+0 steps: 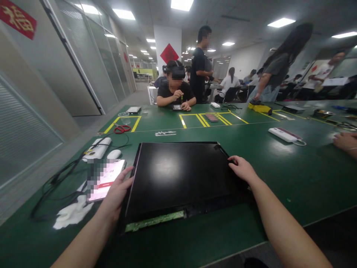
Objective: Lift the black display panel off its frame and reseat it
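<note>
A black flat display panel (178, 178) lies face up over the green table in front of me. Along its near edge shows a narrow green circuit board (156, 220). My left hand (118, 190) grips the panel's left edge, its fingertips on the rim and the thumb side toward me. On the opposite side my right hand (242, 169) is closed on the right edge, with its fingers partly hidden behind the rim. A phone with a lit pinkish screen (107, 182) rests just left of my left hand.
White tissue (74, 212), black cables (67, 167), a white mouse (114, 154) and red-handled scissors (122, 129) lie to the left. A white power strip (284, 135) is at right, near another person's hand (346, 143). A person wearing a headset (177, 85) works across the table.
</note>
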Tool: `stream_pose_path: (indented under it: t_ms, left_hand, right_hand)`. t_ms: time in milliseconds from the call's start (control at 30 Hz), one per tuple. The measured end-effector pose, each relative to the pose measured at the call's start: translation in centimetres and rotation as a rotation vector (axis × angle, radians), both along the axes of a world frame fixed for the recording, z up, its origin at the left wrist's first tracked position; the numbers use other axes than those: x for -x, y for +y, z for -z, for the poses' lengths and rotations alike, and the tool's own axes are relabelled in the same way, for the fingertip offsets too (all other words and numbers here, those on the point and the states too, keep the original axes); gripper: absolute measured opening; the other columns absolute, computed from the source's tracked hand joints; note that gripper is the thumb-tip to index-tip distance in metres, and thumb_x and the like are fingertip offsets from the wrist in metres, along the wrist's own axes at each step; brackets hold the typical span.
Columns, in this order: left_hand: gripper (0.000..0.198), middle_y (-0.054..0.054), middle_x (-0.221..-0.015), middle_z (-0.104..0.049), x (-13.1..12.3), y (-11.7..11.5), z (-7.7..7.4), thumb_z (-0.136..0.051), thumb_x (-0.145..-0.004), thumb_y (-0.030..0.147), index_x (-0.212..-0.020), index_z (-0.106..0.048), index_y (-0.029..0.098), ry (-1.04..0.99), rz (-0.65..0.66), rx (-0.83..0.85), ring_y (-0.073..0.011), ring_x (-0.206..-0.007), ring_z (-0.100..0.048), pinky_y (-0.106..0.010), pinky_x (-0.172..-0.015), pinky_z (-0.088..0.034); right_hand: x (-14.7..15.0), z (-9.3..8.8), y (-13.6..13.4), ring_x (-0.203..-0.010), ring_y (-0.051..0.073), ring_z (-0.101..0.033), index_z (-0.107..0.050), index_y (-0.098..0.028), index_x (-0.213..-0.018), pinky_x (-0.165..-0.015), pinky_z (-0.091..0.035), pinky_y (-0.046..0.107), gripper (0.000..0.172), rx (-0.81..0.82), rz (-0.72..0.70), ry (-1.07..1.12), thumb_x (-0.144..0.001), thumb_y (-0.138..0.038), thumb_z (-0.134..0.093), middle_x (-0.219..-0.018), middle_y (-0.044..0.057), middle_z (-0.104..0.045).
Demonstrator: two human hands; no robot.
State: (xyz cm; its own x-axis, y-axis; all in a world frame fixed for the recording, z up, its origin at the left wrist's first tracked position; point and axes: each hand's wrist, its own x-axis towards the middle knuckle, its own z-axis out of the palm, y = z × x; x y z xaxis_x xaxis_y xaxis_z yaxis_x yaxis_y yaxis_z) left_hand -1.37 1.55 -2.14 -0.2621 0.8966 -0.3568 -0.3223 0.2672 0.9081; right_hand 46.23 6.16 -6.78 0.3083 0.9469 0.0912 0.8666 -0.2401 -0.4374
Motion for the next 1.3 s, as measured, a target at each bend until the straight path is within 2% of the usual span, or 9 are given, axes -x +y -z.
stream_pose_path:
  t_ms: [100,267,500,700,867,1067,1133,1233,1300]
  left_hand:
    - [0.068,-0.001,-0.079,-0.080,-0.2,-0.1,-0.4,-0.084,-0.074,0.008,-0.137,-0.063,0.024,0.018,0.008,0.033,-0.0193,-0.045,-0.070,-0.029,-0.046,-0.058]
    - [0.052,-0.003,-0.078,-0.080,-0.5,-0.3,-0.9,-0.085,-0.077,0.018,-0.127,-0.071,0.021,0.030,0.119,0.037,-0.0225,-0.057,-0.075,-0.029,-0.052,-0.060]
    - [0.049,0.000,-0.075,-0.079,-0.9,-0.5,-1.0,-0.089,-0.070,0.028,-0.117,-0.077,0.023,0.138,0.076,-0.015,-0.0195,-0.059,-0.073,-0.026,-0.055,-0.058]
    - [0.046,-0.001,-0.076,-0.079,-1.1,-0.3,-0.8,-0.086,-0.068,0.023,-0.113,-0.078,0.021,0.128,0.068,-0.001,-0.0193,-0.058,-0.071,-0.026,-0.054,-0.057]
    - [0.052,-0.002,-0.090,-0.082,-0.8,-0.1,-0.3,-0.087,-0.066,0.021,-0.117,-0.077,0.023,0.147,0.081,-0.033,-0.0205,-0.071,-0.076,-0.024,-0.054,-0.056]
    - [0.045,-0.006,-0.105,-0.083,-0.9,-0.7,-1.0,-0.072,-0.087,0.041,-0.129,-0.074,0.025,0.116,0.087,-0.061,-0.0302,-0.095,-0.079,-0.034,-0.069,-0.064]
    - [0.054,-0.007,-0.115,-0.082,-1.2,-1.2,-1.3,-0.077,-0.082,0.045,-0.132,-0.072,0.026,0.078,0.142,-0.124,-0.0339,-0.104,-0.078,-0.037,-0.077,-0.065]
    - [0.070,-0.006,-0.128,-0.079,-1.5,-2.0,-1.7,-0.088,-0.071,0.038,-0.137,-0.068,0.029,0.047,0.183,-0.179,-0.0366,-0.114,-0.076,-0.038,-0.084,-0.065]
    - [0.073,-0.005,-0.129,-0.079,-1.7,-2.4,-2.0,-0.089,-0.068,0.034,-0.138,-0.066,0.031,0.015,0.178,-0.182,-0.0369,-0.115,-0.075,-0.038,-0.085,-0.065]
  right_hand:
    - [0.1,-0.1,-0.1,-0.084,0.020,-0.061,-0.076,-0.022,-0.114,-0.073,-0.044,0.030,0.033,0.005,-0.007,-0.003,-0.087,-0.031,-0.060,-0.095,0.006,-0.065]
    - [0.2,-0.3,-0.1,-0.084,0.019,-0.060,-0.076,-0.021,-0.116,-0.073,-0.044,0.030,0.033,0.017,-0.016,0.001,-0.088,-0.029,-0.060,-0.096,0.006,-0.065]
    - [0.3,-0.5,-0.1,-0.083,0.019,-0.060,-0.075,-0.022,-0.115,-0.073,-0.044,0.030,0.032,0.022,-0.009,0.002,-0.087,-0.028,-0.061,-0.095,0.006,-0.063]
    - [0.3,-0.5,-0.2,-0.083,0.019,-0.059,-0.075,-0.022,-0.116,-0.073,-0.043,0.030,0.032,0.026,-0.012,0.002,-0.089,-0.028,-0.060,-0.096,0.006,-0.064]
    - [0.5,-0.5,-0.2,-0.083,0.019,-0.059,-0.076,-0.022,-0.115,-0.074,-0.043,0.030,0.031,0.025,-0.005,0.014,-0.088,-0.027,-0.061,-0.097,0.006,-0.064]
    - [0.4,-0.4,-0.1,-0.084,0.019,-0.059,-0.076,-0.022,-0.115,-0.074,-0.043,0.029,0.032,0.012,-0.005,0.029,-0.088,-0.027,-0.061,-0.097,0.006,-0.065]
    - [0.4,-0.2,-0.1,-0.084,0.019,-0.059,-0.076,-0.022,-0.116,-0.074,-0.043,0.029,0.032,0.003,-0.006,0.037,-0.088,-0.026,-0.061,-0.096,0.006,-0.065]
    - [0.3,-0.1,0.0,-0.085,0.019,-0.060,-0.077,-0.022,-0.117,-0.076,-0.043,0.030,0.033,-0.014,-0.005,0.062,-0.088,-0.028,-0.063,-0.097,0.007,-0.066]
    - [0.2,0.0,0.0,-0.085,0.020,-0.060,-0.077,-0.022,-0.119,-0.075,-0.044,0.031,0.035,-0.026,0.001,0.088,-0.087,-0.030,-0.064,-0.097,0.006,-0.066]
